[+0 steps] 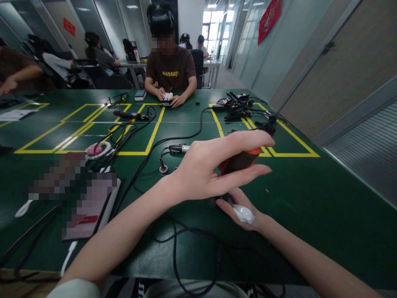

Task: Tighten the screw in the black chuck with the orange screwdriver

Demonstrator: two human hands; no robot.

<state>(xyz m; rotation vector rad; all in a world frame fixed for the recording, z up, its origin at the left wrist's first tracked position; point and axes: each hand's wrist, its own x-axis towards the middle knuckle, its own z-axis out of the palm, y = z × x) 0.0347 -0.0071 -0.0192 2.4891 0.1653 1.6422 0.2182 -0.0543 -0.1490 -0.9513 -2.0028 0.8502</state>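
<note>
My left hand (198,171) is raised over the green table, its thumb and fingers wrapped round a black and orange object (238,162); most of that object is hidden by the fingers, so I cannot tell its kind. Lower and to the right, my right hand (256,215) is curled, partly behind my left hand. A crumpled white tissue or piece of thin plastic (243,214) sits in its palm. Something small and dark (221,199) shows by the right fingertips, too covered to name. The two hands are close together.
On the green table (310,198) lie black cables (186,227), a silver and black pen-shaped tool (180,148) and a small round-based metal piece (163,168). Black adapters (237,105) are heaped farther back. A flat pinkish item (93,207) lies left. Opposite sits a co-worker (170,68) handling a small device.
</note>
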